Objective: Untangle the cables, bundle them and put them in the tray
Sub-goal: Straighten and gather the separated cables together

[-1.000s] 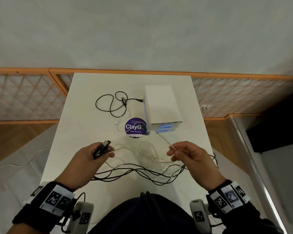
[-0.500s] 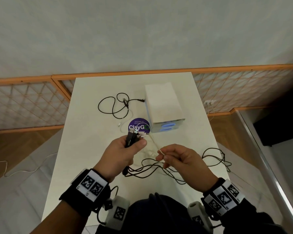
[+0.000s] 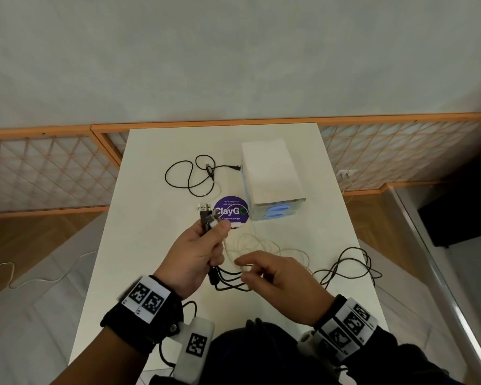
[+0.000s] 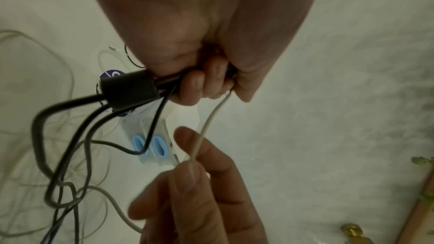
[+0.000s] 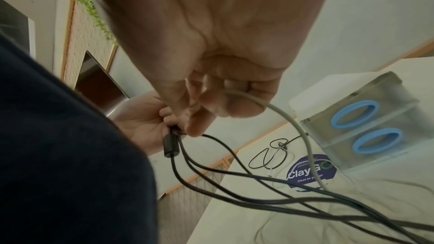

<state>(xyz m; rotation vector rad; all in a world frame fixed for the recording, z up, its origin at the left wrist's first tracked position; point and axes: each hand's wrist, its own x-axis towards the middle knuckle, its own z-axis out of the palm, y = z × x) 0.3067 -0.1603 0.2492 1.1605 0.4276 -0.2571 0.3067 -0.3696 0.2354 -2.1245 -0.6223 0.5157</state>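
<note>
My left hand [image 3: 217,229] is raised over the white table [image 3: 150,245], gripping the plug ends of the black cables [image 3: 206,215] in a fist; the ferrite block [image 4: 129,90] hangs just below the fist. The white cable [image 4: 209,123] also runs out of this fist. My right hand [image 3: 243,270] sits close beside it, and its thumb and forefinger [image 4: 192,173] pinch the white cable a short way below the left fist. Black cable loops [image 3: 350,268] trail to the right on the table, and white cable loops [image 3: 264,245] lie under the hands.
A white drawer box [image 3: 272,179] with two blue handles [image 5: 354,114] stands at the back right of the table. A purple round sticker [image 3: 231,211] is beside it. Another black cable [image 3: 189,173] lies loose at the back left. A lattice railing [image 3: 53,168] borders the table.
My left hand lifted the plug ends up and toward the middle. My right hand moved left toward it along the white cable. The black loops were dragged to the right.
</note>
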